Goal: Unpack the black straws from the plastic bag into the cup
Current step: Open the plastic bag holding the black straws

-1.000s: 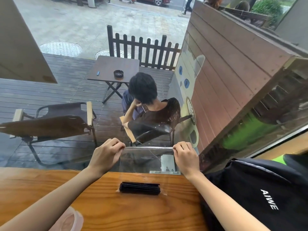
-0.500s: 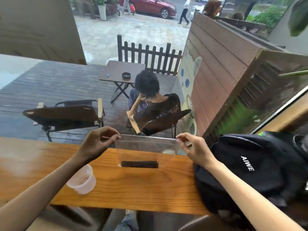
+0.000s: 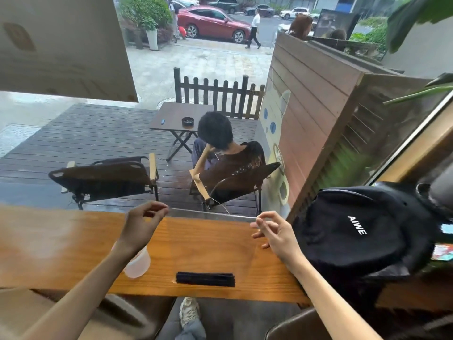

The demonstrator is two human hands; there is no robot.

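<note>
Step in hand: opening the plastic bag [image 3: 213, 244]; judged early, with no straw out yet.
Plastic bag: clear and hard to trace; it stands up from the wooden counter [image 3: 73, 253], its top edge stretched between the two hands.
Black straws [image 3: 205, 279]: one flat bundle at the bottom of the bag, lying near the counter's front edge.
Cup [image 3: 137, 263]: translucent, on the counter left of the straws, partly hidden by the left wrist; it appears to hold no straws.
Left hand [image 3: 142, 225]: raised, thumb and forefinger closed in a pinch on the bag's upper left corner.
Right hand [image 3: 274, 233]: raised at the upper right corner, fingers loosely bent; whether it has hold of the film cannot be told.
Backpack [image 3: 355, 231]: black, on the counter just beside the right forearm.
Next move, as judged: part the bag's mouth, keep one hand on the film, and send the other down for the bundle.
Risk, as judged: thin film may slip from the pinch.
</note>
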